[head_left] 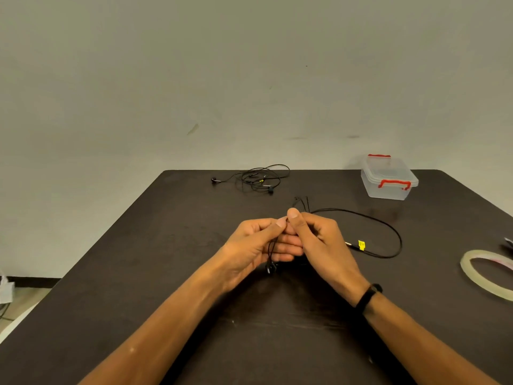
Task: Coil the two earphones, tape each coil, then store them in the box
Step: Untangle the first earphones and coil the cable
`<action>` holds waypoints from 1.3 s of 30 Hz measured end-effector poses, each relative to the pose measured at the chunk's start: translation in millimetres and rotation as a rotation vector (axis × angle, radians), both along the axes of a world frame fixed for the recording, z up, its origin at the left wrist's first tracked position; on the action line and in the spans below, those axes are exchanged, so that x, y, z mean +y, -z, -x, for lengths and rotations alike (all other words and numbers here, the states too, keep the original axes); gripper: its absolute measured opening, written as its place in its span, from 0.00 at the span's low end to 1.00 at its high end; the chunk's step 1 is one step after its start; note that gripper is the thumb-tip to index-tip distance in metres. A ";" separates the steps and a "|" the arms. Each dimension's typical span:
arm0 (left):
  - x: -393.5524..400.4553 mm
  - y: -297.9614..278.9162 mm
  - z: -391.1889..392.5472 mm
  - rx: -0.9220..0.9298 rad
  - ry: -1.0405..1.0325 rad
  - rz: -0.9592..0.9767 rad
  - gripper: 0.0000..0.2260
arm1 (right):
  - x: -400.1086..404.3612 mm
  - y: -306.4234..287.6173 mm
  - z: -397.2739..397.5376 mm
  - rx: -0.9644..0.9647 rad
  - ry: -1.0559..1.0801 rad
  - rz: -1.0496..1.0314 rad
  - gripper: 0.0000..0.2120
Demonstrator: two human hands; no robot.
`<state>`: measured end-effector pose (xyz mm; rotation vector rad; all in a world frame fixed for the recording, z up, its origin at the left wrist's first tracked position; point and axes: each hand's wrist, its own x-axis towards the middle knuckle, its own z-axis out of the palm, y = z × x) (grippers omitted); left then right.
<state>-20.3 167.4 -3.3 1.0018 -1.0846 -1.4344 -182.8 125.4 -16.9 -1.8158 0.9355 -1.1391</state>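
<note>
the near earphone (388,234) is pinched at its cable by both hands above the middle of the dark worktop (138,273): left hand (255,245) and right hand (319,240) meet with fingers curled round the cord, earbuds dangling below, a long loop trailing right. the second earphone (255,180) lies tangled at the far edge. the lidded clear box (388,180) stands far right, a tape roll (483,270) nearer right.

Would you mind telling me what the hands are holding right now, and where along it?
Both hands, left and right, pinch the nearer earphone's cable near its earbud end; the earbuds dangle below.
</note>
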 end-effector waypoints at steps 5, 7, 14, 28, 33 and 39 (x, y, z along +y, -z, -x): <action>3.3 3.8 5.4 -0.159 -0.063 0.077 0.15 | -3.3 0.0 0.2 -0.154 -0.045 -0.149 0.09; 2.6 1.8 7.4 -0.180 -0.143 0.081 0.16 | -3.5 -0.5 -1.1 -0.232 -0.069 -0.223 0.10; -3.8 5.4 -16.3 -0.694 -0.609 0.439 0.07 | -1.4 -18.1 5.4 -0.499 -0.246 -0.398 0.12; -4.4 -3.0 -22.3 -0.700 -0.185 0.627 0.18 | 22.2 -21.1 -4.6 -0.443 -0.760 -0.717 0.10; -3.0 -9.9 -19.1 -0.568 -0.233 0.535 0.21 | 15.6 -27.0 1.9 -0.576 -0.718 -0.759 0.14; -4.5 -11.4 -29.0 -0.683 -0.441 0.502 0.27 | 15.8 -21.2 0.1 -0.447 -0.668 -0.728 0.15</action>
